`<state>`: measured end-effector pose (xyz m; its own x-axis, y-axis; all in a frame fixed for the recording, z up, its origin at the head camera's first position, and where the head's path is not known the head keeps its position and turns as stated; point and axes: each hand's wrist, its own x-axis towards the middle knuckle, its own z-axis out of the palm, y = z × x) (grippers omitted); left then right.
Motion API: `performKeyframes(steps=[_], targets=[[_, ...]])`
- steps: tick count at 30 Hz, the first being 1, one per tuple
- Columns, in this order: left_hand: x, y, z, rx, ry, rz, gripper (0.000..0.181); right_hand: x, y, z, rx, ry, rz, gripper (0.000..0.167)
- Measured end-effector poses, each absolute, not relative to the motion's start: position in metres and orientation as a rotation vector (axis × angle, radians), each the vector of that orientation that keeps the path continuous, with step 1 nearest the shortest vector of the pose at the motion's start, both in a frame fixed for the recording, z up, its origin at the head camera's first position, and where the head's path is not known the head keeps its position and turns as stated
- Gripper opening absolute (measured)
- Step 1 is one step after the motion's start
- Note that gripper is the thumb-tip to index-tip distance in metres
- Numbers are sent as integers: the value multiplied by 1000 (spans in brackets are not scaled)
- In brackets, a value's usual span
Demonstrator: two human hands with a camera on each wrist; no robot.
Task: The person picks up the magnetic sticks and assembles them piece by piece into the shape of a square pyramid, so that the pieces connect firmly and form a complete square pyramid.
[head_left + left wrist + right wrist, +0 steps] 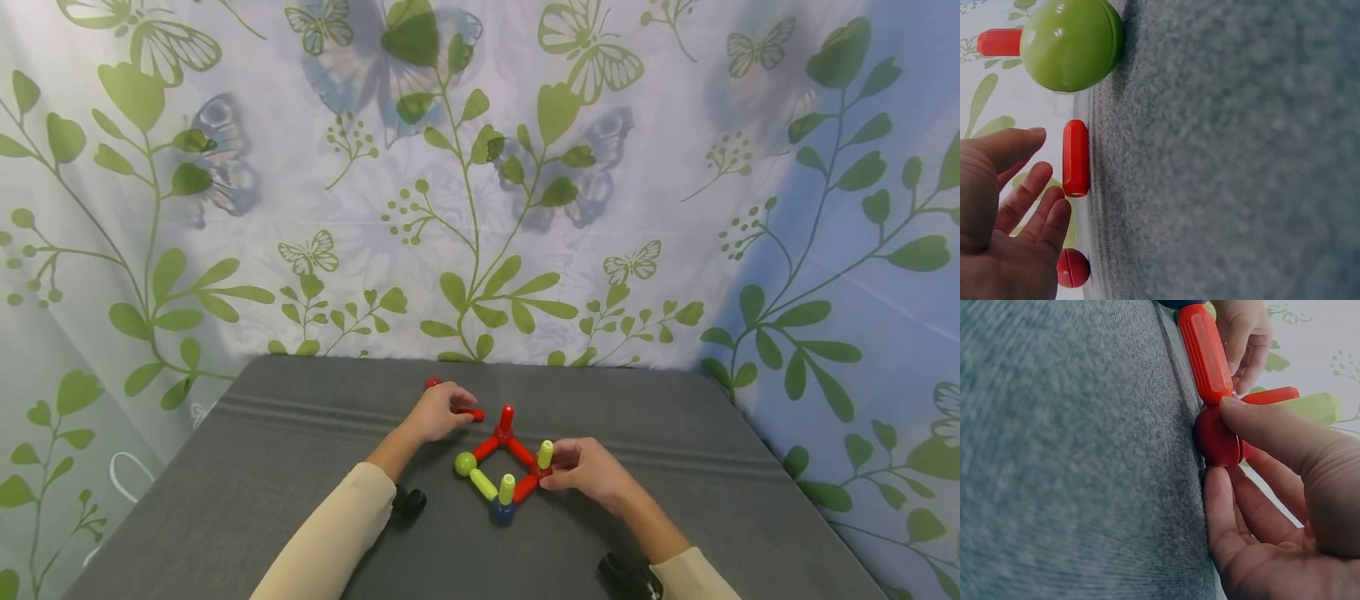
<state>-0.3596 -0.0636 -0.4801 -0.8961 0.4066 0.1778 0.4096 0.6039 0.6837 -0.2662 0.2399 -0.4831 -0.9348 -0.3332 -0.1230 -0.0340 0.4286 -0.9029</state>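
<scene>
A four-sided frame of balls and rods lies on the grey table. Its corners are a green ball [465,463], a blue ball [502,511] and two red balls. My right hand [592,473] pinches the right-hand red ball [1215,437] between thumb and fingers. From that ball a yellow-green rod [545,454] stands up; another yellow-green rod [507,489] rises from the blue ball, and a red rod [507,418] from the back one. Beyond the frame, my left hand [438,412] is beside a loose red rod [1075,158], its fingers loosely spread and holding nothing.
A separate red ball [432,382] lies at the back, just behind my left hand. The grey table [300,467] ends at a hanging curtain [480,208] with leaves and butterflies. A white cable [120,475] loops beside the table's left edge.
</scene>
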Motion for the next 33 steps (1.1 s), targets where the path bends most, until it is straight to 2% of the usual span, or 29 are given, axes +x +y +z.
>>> performKeyframes(steps=[33], targets=[[-376, -55, -486, -690, -2966, -1106, 25, -268, 246, -485, -324, 2304, -1590, 42]])
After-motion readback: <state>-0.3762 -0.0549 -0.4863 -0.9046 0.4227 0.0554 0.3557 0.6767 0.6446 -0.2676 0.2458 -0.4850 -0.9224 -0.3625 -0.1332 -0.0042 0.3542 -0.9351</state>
